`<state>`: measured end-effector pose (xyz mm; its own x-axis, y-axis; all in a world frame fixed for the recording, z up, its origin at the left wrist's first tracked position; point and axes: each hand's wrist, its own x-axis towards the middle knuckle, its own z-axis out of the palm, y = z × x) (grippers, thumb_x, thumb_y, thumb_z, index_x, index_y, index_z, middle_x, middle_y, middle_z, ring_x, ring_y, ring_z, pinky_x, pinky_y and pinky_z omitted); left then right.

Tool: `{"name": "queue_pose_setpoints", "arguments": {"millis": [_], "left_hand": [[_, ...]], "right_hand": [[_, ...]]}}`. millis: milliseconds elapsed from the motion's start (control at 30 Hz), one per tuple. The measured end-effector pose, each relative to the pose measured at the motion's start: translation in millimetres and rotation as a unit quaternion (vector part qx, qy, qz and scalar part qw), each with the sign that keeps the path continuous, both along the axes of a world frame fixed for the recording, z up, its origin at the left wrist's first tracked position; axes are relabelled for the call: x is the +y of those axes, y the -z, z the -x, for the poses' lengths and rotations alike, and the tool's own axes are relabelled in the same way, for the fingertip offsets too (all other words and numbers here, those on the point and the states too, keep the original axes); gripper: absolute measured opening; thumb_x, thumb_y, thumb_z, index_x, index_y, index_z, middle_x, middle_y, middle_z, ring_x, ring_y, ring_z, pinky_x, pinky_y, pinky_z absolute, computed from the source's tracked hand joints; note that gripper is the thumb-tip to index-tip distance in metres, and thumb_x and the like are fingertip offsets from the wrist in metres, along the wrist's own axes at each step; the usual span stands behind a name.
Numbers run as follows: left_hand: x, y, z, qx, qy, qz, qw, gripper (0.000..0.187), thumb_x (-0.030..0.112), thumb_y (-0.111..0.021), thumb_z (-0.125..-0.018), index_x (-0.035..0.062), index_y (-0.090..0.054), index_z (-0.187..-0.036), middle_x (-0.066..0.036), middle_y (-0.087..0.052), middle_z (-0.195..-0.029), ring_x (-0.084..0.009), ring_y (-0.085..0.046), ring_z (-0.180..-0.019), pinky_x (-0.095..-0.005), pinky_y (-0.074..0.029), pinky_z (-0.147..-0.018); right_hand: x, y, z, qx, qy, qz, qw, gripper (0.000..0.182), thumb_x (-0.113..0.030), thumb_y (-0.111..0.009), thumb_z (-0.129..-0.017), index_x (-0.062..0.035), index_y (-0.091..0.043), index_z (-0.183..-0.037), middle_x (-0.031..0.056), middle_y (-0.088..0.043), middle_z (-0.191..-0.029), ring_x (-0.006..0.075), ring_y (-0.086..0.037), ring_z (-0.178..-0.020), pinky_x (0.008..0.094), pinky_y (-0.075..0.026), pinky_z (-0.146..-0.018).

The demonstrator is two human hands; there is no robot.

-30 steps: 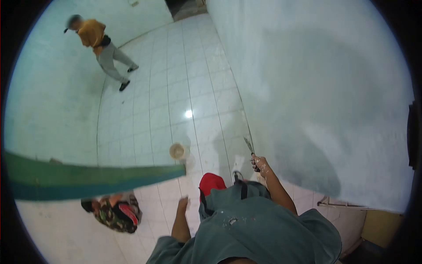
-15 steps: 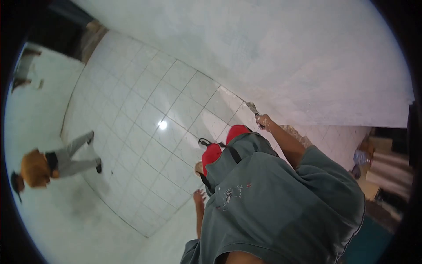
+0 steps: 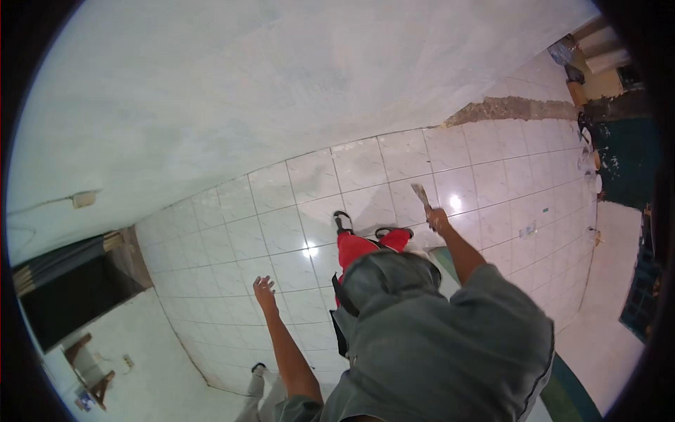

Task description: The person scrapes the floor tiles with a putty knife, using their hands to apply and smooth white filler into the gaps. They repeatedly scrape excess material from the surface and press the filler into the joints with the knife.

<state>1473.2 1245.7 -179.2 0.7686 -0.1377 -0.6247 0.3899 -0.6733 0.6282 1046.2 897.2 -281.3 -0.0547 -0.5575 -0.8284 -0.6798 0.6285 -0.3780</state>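
Note:
My right hand (image 3: 437, 219) is closed around the handle of a putty knife (image 3: 421, 195), its blade pointing up and away over the white tiled floor (image 3: 281, 232). My left hand (image 3: 264, 289) hangs free with the fingers spread and nothing in it. Below me I see my grey shirt (image 3: 436, 344), red shorts (image 3: 365, 246) and dark sandals (image 3: 342, 221). A white plastered wall (image 3: 281, 91) fills the upper part of the view.
A dark doorway (image 3: 70, 288) lies at the left, with a small wooden stand (image 3: 91, 373) near it. Another person's legs (image 3: 264, 390) show at the bottom. A strip of bare mortar (image 3: 506, 110) runs along the wall base at upper right, with clutter (image 3: 576, 63) beyond.
The view has swung round sharply, so the wall now sits at the top and the floor below. My right hand keeps hold of the putty knife; my left arm has lifted outward.

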Motion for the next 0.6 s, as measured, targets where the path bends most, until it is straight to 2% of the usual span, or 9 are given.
{"name": "queue_pose_setpoints", "arguments": {"millis": [33,67,100,167,233,300,367,467,600], "left_hand": [[0,-12,6,-0.014,0.006,0.005,1.000,0.037,0.025,-0.044,-0.088,0.0065,-0.038,-0.120,-0.009,-0.057,-0.109,-0.0195,-0.056,-0.087,-0.0338,-0.041,-0.068],[-9,-16,-1,-0.022,0.106,0.022,0.994,0.040,0.029,-0.043,-0.089,0.0062,-0.036,-0.122,-0.010,-0.055,-0.112,-0.0205,-0.055,-0.092,-0.0366,-0.041,-0.072],[-15,-18,-5,-0.023,0.206,0.033,0.978,0.044,0.032,-0.042,-0.089,0.0058,-0.035,-0.124,-0.011,-0.053,-0.114,-0.0215,-0.054,-0.096,-0.0394,-0.041,-0.076],[-28,-9,0,0.010,0.234,0.109,0.966,0.044,0.033,-0.042,-0.090,0.0055,-0.036,-0.123,-0.012,-0.054,-0.112,-0.0198,-0.054,-0.095,-0.0349,-0.042,-0.076],[-49,11,10,0.024,0.262,0.086,0.961,0.035,0.025,-0.045,-0.090,0.0033,-0.041,-0.118,-0.010,-0.058,-0.103,-0.0146,-0.056,-0.082,-0.0240,-0.042,-0.069],[-55,44,17,0.052,0.313,0.102,0.943,0.034,0.023,-0.045,-0.090,0.0021,-0.041,-0.117,-0.012,-0.058,-0.101,-0.0164,-0.057,-0.083,-0.0270,-0.045,-0.071],[-72,85,20,0.055,0.356,0.085,0.929,0.034,0.021,-0.047,-0.090,0.0013,-0.041,-0.117,-0.013,-0.057,-0.101,-0.0177,-0.057,-0.086,-0.0289,-0.046,-0.073],[-103,153,26,0.078,0.388,0.105,0.912,0.035,0.020,-0.049,-0.089,0.0001,-0.041,-0.117,-0.015,-0.056,-0.103,-0.0195,-0.056,-0.091,-0.0310,-0.047,-0.076],[-153,266,35,0.060,0.402,0.188,0.894,0.036,0.022,-0.047,-0.090,-0.0001,-0.039,-0.118,-0.014,-0.055,-0.106,-0.0173,-0.055,-0.089,-0.0275,-0.044,-0.076]], "right_hand": [[30,-2,5,0.000,0.009,-0.002,1.000,0.050,-0.046,-0.047,-0.083,-0.0040,-0.052,-0.057,0.0054,-0.048,-0.049,0.0163,-0.044,-0.037,0.0319,-0.034,-0.035],[52,17,-4,-0.006,0.019,-0.006,1.000,0.050,-0.046,-0.047,-0.083,-0.0040,-0.052,-0.057,0.0054,-0.048,-0.049,0.0163,-0.044,-0.037,0.0319,-0.034,-0.035],[77,47,-4,0.022,-0.027,0.016,0.999,0.044,-0.042,-0.048,-0.082,-0.0024,-0.055,-0.063,0.0118,-0.054,-0.057,0.0247,-0.052,-0.050,0.0368,-0.040,-0.047],[103,30,-28,0.050,-0.093,0.029,0.994,0.036,-0.035,-0.049,-0.081,-0.0011,-0.060,-0.079,0.0219,-0.060,-0.076,0.0376,-0.059,-0.081,0.0428,-0.045,-0.073],[130,57,-55,0.037,-0.110,0.048,0.992,0.035,-0.036,-0.050,-0.081,-0.0024,-0.060,-0.083,0.0215,-0.061,-0.077,0.0367,-0.059,-0.078,0.0423,-0.046,-0.071],[166,107,-77,0.021,-0.099,0.147,0.984,0.034,-0.036,-0.050,-0.083,-0.0034,-0.058,-0.077,0.0148,-0.058,-0.062,0.0291,-0.057,-0.058,0.0395,-0.044,-0.059],[156,95,-116,-0.063,0.048,-0.008,0.997,0.033,-0.035,-0.050,-0.083,-0.0026,-0.057,-0.080,0.0146,-0.058,-0.062,0.0271,-0.057,-0.054,0.0388,-0.045,-0.055],[167,201,-144,-0.037,-0.024,0.080,0.996,0.036,-0.037,-0.049,-0.083,-0.0019,-0.058,-0.076,0.0132,-0.057,-0.059,0.0234,-0.056,-0.049,0.0370,-0.043,-0.048],[143,268,-170,-0.039,-0.005,0.170,0.985,0.040,-0.038,-0.047,-0.084,-0.0008,-0.057,-0.071,0.0125,-0.056,-0.056,0.0203,-0.053,-0.044,0.0354,-0.041,-0.043]]}}
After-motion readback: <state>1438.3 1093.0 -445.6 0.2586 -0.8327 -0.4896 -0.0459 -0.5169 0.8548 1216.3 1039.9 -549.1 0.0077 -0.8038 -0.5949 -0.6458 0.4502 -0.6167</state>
